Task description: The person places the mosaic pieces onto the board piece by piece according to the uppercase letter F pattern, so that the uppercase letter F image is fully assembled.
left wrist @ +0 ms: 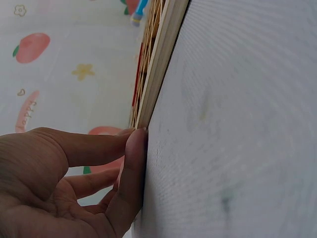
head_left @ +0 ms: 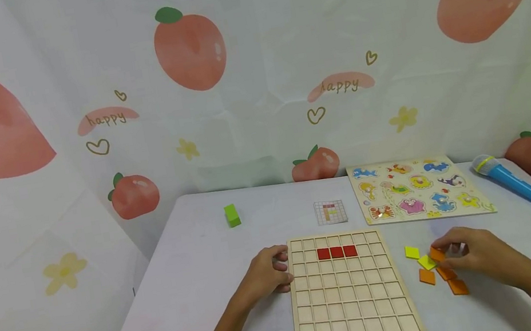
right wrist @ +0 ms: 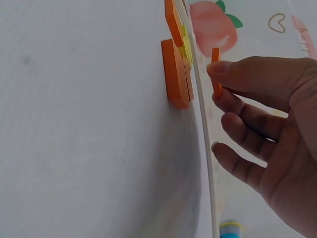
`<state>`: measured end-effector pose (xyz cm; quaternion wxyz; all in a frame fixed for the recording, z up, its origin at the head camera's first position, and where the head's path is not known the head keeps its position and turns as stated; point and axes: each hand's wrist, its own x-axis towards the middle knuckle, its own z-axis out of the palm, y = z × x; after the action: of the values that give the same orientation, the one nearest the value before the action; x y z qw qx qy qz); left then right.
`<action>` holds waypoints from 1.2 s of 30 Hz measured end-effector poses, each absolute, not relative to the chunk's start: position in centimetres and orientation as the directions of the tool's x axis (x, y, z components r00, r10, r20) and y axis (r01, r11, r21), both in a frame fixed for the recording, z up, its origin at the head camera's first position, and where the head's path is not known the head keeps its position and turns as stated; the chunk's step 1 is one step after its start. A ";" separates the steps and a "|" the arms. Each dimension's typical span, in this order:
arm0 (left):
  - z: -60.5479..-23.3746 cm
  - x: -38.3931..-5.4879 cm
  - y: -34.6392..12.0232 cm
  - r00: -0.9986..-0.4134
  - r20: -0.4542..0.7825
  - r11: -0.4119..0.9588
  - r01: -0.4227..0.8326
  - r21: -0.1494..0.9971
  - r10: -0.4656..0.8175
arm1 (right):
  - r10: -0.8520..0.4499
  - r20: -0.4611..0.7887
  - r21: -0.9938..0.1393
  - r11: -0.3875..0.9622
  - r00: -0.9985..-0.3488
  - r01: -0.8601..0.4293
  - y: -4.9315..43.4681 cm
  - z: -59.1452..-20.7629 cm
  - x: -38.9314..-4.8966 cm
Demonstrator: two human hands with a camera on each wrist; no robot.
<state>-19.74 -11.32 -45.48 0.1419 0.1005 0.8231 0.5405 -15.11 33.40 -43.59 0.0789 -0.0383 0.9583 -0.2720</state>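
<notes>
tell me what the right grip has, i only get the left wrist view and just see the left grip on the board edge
Observer: The right grip pinches an orange tile between thumb and finger.
Operator: i get a thin red strip on the board, what is it
Observer: Three red tiles side by side, in the second row from the far edge of the wooden board.
Operator: any loose tiles outside my view
Observer: Yes, two yellow tiles and other orange tiles lie to the right of the board.
</notes>
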 end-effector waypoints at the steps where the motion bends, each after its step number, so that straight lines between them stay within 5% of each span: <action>1: -45.5 -19.7 -11.3 -0.940 -0.126 0.398 0.011 0.918 0.318 | -0.117 -0.130 -0.528 0.849 -0.985 -0.031 33.2 -43.6 -15.2; 36: -45.5 -19.7 -11.5 -0.938 -0.137 0.387 -0.003 0.922 0.319 | -0.391 0.016 -0.598 0.734 -0.920 -0.323 25.1 -43.3 -17.8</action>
<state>-19.75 -11.46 -45.53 0.1476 0.0965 0.8197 0.5449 -17.80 25.14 -43.26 0.0553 -0.1921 0.9294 -0.3102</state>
